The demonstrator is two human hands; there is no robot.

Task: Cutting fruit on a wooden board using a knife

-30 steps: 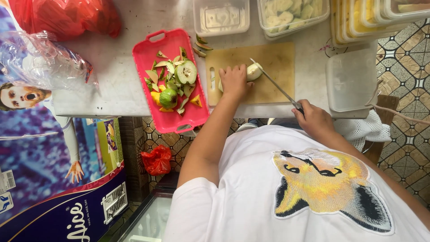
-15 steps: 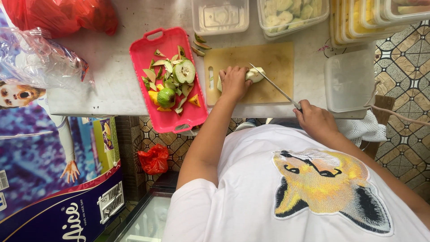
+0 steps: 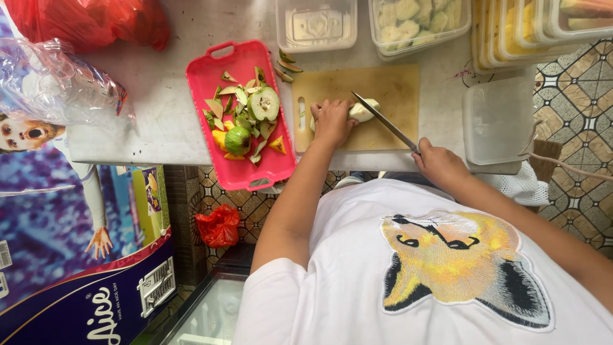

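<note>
A pale peeled piece of fruit [image 3: 362,111] is lying on the wooden cutting board [image 3: 396,89] near the upper middle of the frame, and the left hand [image 3: 332,121] is pressing down on its left end, fingers curled over it in a firm hold. The right hand [image 3: 440,165], lower and to the right at the table's near edge, is clenching the handle of a long knife [image 3: 383,121], whose blade is running diagonally up and left so that its tip is meeting the fruit just beside the left fingers. To the left of the board a pink tray [image 3: 211,76] is sitting on the grey table [image 3: 159,121], holding green peelings, a halved green fruit and a few orange scraps. A few more peelings are lying between tray and board at the board's upper left corner. Along the top edge, clear plastic tubs [image 3: 418,19] are standing, one holding cut pale fruit, with a stack of filled trays at the upper right. An empty clear container [image 3: 498,121] is resting to the right of the board. A red plastic bag [image 3: 89,22] is bunching in the upper left corner. The person is wearing a white shirt with a fox face on it, filling the lower right of the frame.
</note>
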